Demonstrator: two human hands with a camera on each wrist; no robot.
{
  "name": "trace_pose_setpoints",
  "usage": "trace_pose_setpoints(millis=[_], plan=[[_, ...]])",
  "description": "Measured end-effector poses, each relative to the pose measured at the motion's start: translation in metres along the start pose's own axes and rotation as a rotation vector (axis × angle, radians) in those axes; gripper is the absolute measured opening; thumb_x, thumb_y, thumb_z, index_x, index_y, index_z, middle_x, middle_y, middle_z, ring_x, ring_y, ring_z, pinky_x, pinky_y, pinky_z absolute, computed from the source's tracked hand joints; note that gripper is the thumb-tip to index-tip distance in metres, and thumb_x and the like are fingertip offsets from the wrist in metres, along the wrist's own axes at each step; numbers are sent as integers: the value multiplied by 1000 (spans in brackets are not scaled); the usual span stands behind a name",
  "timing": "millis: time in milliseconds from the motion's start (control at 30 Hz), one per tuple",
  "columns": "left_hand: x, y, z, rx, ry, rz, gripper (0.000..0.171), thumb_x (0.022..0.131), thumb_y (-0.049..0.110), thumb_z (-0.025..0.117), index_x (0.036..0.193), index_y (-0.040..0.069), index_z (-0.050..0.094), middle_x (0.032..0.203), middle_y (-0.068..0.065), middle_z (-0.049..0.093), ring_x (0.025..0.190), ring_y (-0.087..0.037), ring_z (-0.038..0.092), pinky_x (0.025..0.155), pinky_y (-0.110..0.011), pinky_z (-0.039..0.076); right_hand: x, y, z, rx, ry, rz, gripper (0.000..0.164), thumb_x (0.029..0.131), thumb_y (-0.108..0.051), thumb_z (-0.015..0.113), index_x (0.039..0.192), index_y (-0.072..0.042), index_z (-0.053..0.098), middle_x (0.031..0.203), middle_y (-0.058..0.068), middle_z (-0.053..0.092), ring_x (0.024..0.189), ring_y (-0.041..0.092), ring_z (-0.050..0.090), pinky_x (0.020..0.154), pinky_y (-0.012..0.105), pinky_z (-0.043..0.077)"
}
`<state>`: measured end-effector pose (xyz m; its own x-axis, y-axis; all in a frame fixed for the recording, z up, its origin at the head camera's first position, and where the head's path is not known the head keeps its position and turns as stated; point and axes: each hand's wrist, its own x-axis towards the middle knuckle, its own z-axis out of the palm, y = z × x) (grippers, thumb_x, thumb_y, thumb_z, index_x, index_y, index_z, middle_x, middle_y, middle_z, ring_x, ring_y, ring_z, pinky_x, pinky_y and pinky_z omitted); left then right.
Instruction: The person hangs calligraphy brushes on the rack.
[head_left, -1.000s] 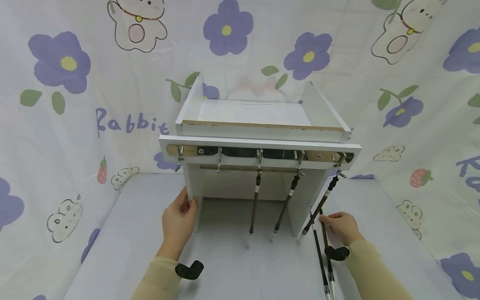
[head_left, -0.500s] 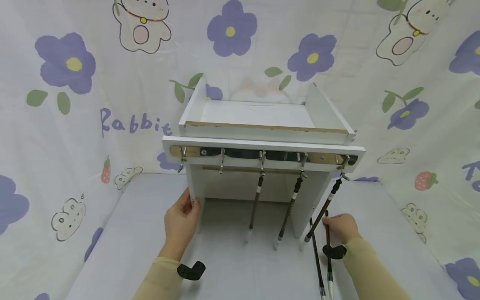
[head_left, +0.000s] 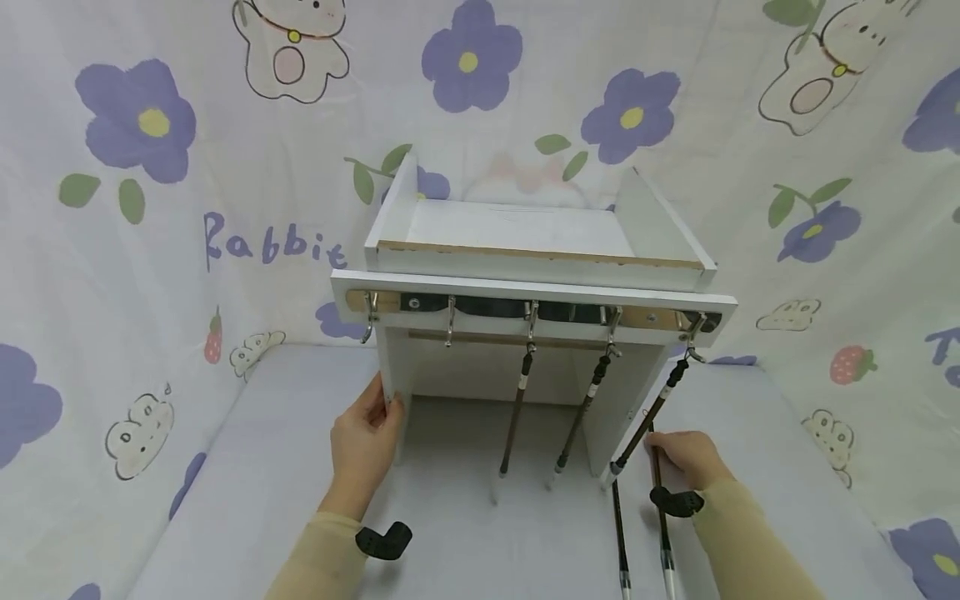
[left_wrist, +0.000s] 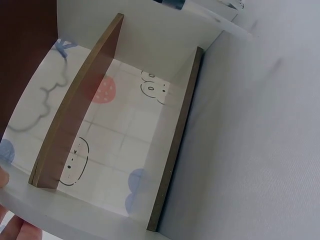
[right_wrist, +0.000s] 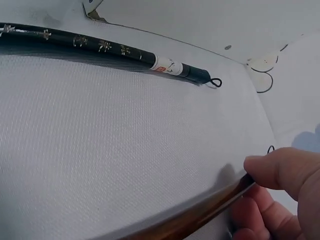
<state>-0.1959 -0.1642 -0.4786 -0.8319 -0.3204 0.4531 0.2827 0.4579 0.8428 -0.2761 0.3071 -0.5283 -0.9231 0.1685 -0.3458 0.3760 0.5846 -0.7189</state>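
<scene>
R hand point(head_left: 690, 458) has thumb + fingers pinched tight on one end of a brush point(right_wrist: 200, 214), loop point(right_wrist: 270, 149) poking out just past the thumb. L hand point(head_left: 365, 446), well off to its left, grips the rack point(head_left: 525, 268) side w/ thumb & fingers either side. Main risk: end-only pinch, so the far end cd swing & knock the hung brush point(head_left: 649, 417) just L of R hand off its hook point(head_left: 697, 325). Fingertips crowding the loop cd foul hooking. If L hand slackens, a bump prob shifts the rack

Rack point(head_left: 480, 265), brush point(right_wrist: 100, 45) on white cloth point(head_left: 465, 542)
</scene>
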Motion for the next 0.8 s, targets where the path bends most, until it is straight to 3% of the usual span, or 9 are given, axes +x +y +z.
trace_pose_setpoints(millis=[300, 567, 700, 800], plan=[[0, -3, 0, 7, 8, 40, 42, 93, 21, 64, 134, 16, 60, 109, -8, 70, 90, -14, 69, 72, -28, 57, 2, 2, -2, 73, -60, 37, 43, 90, -34, 64, 111, 3, 67, 105, 14, 59, 101, 30, 46, 87, 41, 41], [0, -4, 1, -8, -4, 13, 42, 93, 19, 63, 135, 15, 59, 110, -11, 70, 92, -15, 69, 72, -26, 57, -7, 7, -6, 122, -55, -36, 45, 97, -30, 55, 123, 7, 59, 105, 13, 62, 93, 25, 55, 79, 33, 48], [0, -3, 2, 0, -11, 9, 42, 93, 20, 63, 135, 16, 58, 111, -9, 69, 92, -14, 69, 72, -27, 57, -14, 12, -16, 223, -84, -37, 49, 100, -32, 52, 129, 8, 52, 103, 12, 63, 89, 21, 57, 75, 27, 52], [1, -3, 1, 4, -1, 21, 43, 93, 19, 63, 135, 16, 58, 113, -8, 69, 92, -15, 69, 73, -28, 57, -21, 10, -23, 263, -89, -57, 56, 100, -36, 52, 134, 8, 46, 112, 18, 60, 92, 20, 59, 77, 26, 53]])
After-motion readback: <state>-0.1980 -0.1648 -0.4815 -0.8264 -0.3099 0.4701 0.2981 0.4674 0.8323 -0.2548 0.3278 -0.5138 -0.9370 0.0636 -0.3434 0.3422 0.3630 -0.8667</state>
